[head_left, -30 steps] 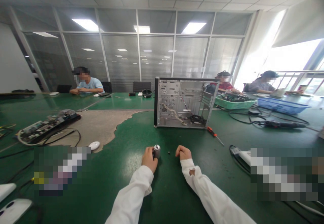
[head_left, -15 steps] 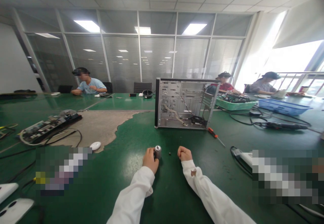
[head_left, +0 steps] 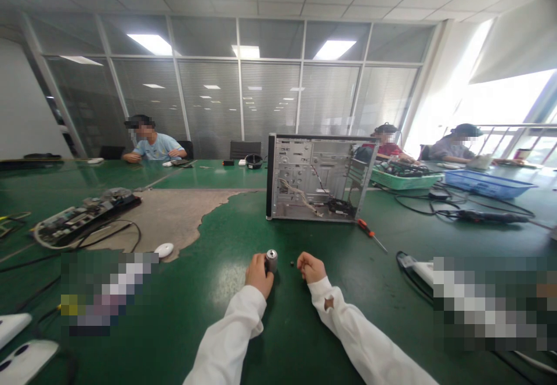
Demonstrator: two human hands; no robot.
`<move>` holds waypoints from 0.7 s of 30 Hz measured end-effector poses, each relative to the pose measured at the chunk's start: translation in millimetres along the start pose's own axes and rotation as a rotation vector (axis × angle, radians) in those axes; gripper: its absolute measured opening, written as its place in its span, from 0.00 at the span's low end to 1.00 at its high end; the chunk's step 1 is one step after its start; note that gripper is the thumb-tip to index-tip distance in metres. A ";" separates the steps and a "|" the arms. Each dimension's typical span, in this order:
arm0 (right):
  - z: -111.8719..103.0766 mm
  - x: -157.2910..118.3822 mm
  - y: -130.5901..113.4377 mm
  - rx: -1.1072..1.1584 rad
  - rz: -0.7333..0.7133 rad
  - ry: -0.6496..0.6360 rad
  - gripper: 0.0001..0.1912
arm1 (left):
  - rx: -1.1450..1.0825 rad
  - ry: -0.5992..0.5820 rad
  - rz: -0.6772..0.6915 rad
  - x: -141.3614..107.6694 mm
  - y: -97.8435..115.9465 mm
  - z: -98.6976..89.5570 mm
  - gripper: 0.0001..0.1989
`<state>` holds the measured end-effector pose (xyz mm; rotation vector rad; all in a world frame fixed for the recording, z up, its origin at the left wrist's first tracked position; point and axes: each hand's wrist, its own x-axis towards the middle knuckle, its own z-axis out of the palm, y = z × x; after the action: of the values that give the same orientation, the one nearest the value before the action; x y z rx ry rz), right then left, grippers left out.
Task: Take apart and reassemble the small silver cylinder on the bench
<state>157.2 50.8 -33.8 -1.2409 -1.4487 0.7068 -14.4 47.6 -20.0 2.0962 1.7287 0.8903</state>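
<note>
My left hand (head_left: 259, 276) is wrapped around the left side of a small silver metal cylinder (head_left: 272, 261), which stands upright on the green table. A tiny dark piece (head_left: 292, 264) lies on the table between my two hands. Just right of that piece is my right hand (head_left: 310, 267), its fingers curled together; whether anything is between the fingertips is too small to make out. Behind my hands stands an open computer case (head_left: 319, 179), with cables and a dark part inside. An orange-handled screwdriver (head_left: 366, 228) lies at its lower right corner.
At left are a long device with exposed parts (head_left: 87, 217), black cables and a white round object (head_left: 164, 250). A green basket (head_left: 407, 182), a blue basket (head_left: 487, 185) and cables are at right. Three people sit across the table (head_left: 230, 292).
My right hand has moved left, closer to the tiny dark piece, and its fingers have loosened a little from a fist. My left hand stays on the metal cylinder.
</note>
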 end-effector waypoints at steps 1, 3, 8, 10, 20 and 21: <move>0.6 -1.5 -1.1 -0.012 0.001 -0.010 0.09 | 0.006 -0.001 0.001 0.2 0.0 0.0 0.18; 0.7 -3.7 -3.3 -0.034 0.003 -0.024 0.09 | 0.013 -0.001 0.006 0.4 -0.3 0.3 0.18; -2.5 -3.4 -6.2 -0.096 -0.005 -0.019 0.09 | 0.016 0.003 0.016 0.0 -1.9 1.3 0.18; -3.5 -2.7 -6.6 -0.124 -0.007 -0.012 0.09 | 0.013 0.003 0.020 -0.1 -2.3 1.7 0.18; -0.9 -4.7 -9.0 -0.241 -0.031 -0.069 0.11 | 0.010 0.012 0.026 1.3 -4.6 3.0 0.18; -1.1 -4.7 -9.1 -0.254 -0.045 -0.076 0.11 | 0.009 0.013 0.024 1.3 -4.8 3.1 0.18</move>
<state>154.9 43.5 -26.9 -1.3812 -1.6630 0.5561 -16.0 50.5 -24.7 2.1262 1.7205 0.9070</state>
